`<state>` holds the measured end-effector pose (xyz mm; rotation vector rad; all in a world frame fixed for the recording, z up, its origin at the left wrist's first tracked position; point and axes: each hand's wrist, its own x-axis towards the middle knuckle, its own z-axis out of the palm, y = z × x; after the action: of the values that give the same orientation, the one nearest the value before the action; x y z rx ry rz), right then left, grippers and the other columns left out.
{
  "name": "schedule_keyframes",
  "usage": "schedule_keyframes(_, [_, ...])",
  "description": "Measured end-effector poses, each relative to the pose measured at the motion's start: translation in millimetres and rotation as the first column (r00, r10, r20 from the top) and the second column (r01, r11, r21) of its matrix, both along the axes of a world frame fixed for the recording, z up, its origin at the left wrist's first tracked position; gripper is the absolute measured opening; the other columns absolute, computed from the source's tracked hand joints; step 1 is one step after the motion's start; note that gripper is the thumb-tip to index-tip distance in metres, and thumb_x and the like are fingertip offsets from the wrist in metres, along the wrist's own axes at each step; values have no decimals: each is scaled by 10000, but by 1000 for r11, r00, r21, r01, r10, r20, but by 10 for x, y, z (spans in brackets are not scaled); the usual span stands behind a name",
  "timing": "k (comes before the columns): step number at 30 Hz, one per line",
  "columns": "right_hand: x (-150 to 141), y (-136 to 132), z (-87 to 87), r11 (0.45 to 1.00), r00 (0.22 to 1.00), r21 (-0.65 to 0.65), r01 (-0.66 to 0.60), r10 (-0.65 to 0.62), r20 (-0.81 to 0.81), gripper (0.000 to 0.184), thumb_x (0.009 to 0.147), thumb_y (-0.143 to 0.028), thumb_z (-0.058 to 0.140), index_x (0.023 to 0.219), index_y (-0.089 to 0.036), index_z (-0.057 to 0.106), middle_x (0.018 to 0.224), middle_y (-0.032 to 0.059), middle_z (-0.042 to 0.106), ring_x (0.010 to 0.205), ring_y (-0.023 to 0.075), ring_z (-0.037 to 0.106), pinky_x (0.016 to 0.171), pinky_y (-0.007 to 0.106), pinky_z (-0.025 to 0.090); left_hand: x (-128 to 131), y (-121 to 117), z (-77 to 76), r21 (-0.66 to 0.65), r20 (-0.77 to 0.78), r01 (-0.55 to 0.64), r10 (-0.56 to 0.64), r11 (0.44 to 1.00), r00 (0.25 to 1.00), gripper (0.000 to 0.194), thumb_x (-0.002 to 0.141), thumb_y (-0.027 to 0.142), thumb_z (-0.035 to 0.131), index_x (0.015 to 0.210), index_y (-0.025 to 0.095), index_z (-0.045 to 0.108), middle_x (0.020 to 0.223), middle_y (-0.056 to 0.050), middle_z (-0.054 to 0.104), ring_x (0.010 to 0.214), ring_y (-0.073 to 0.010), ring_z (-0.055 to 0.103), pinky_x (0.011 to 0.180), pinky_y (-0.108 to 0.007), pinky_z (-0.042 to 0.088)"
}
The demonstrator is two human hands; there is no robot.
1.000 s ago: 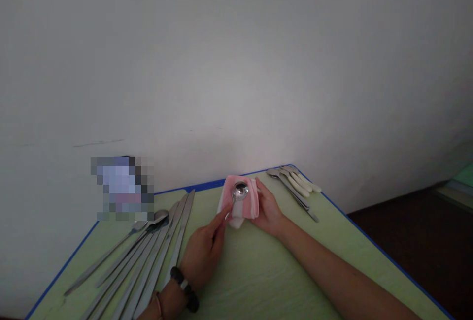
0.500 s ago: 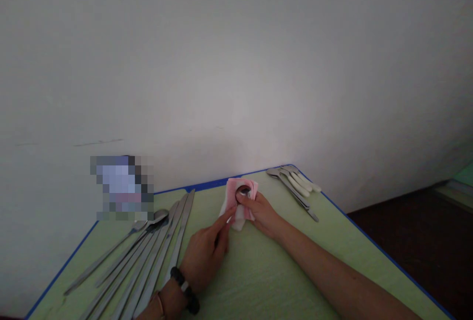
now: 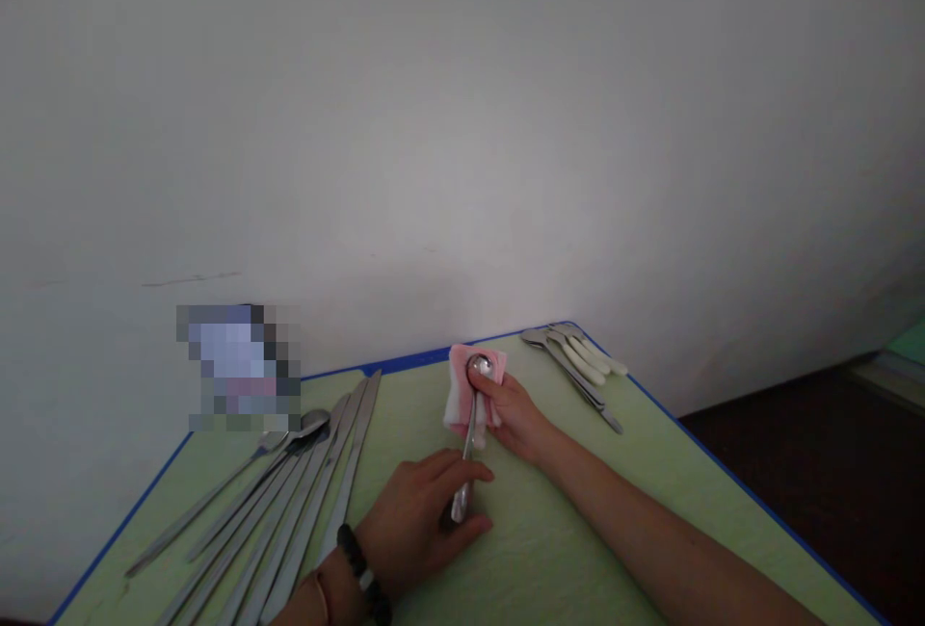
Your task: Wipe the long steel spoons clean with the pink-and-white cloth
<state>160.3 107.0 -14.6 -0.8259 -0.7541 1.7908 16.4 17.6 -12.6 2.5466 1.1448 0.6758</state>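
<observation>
My right hand (image 3: 512, 411) is closed on a folded pink and white cloth (image 3: 461, 395) and a metal spoon (image 3: 473, 429). Its thumb presses at the spoon's bowl, which lies against the cloth with its shiny face showing. The handle runs down toward me. My left hand (image 3: 426, 506), with a dark bead bracelet at the wrist, is around the handle's lower end. Its index finger crosses the handle while the thumb lies apart below, so the exact grip is partly hidden.
Several long metal knives (image 3: 354, 453) and spoons (image 3: 310, 422) lie at the left of the green table (image 3: 564, 539). More spoons (image 3: 574, 376) and white-handled cutlery (image 3: 587, 363) lie at the back right. A blurred-out object (image 3: 231, 356) stands back left, before the wall (image 3: 462, 173).
My left hand has drawn back toward me from the cloth to the handle's end. The spoon's bowl and handle now show more fully; the cloth has shifted slightly in my right hand.
</observation>
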Motion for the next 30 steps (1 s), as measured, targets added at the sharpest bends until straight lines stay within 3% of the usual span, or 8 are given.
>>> schedule_keyframes(4, [14,-26,10,995,997,57,-80,80,-4,355,567,-343,763,815,-144,603,665,-7,631,582,113,548,585,242,417,-5,43,-35,150,50,-72,65,986,997,222,807,235,577,1028,236,554,939,-41,603,782,-163,603,665,-264,490])
schedule_keyframes(7, [18,-52,25,987,991,93,-134,134,12,359,570,-352,761,818,-142,607,684,-11,629,599,108,544,604,241,409,-1,48,-21,290,83,-136,116,947,990,181,827,246,554,1005,212,561,898,-53,572,750,-166,584,621,-270,496])
schedule_keyframes(11, [21,-61,36,987,992,96,-128,127,21,358,570,-347,762,821,-142,610,706,-10,626,629,107,539,625,237,402,31,-2,49,445,31,-60,51,894,998,125,815,249,575,932,205,579,840,-44,561,825,-206,555,686,-338,495])
schedule_keyframes(17, [23,-29,-31,979,985,124,-159,150,82,349,594,-343,750,836,-131,616,744,1,629,670,110,535,641,232,397,80,-27,100,411,-107,147,-113,899,988,41,808,228,576,810,187,575,801,-18,605,894,-196,524,843,-360,459])
schedule_keyframes(21, [19,-27,-48,976,976,121,-180,162,149,358,614,-364,734,857,-125,626,766,12,640,692,123,545,655,240,397,90,-13,68,406,-136,215,-174,888,975,152,821,261,534,689,185,537,687,-12,582,810,-171,529,925,-363,420])
schedule_keyframes(26, [27,-55,-1,970,968,145,-197,169,187,345,625,-377,724,848,-127,642,740,3,642,667,117,540,645,232,383,110,-28,35,444,-172,247,-189,861,967,237,842,256,488,617,182,501,577,-4,546,657,-154,504,809,-323,453])
schedule_keyframes(30, [28,-68,11,966,962,156,-208,173,213,364,644,-413,702,862,-126,654,781,19,658,685,127,558,676,250,396,126,-46,6,428,-160,238,-186,872,969,256,848,217,454,595,185,478,522,11,527,582,-136,476,754,-310,433])
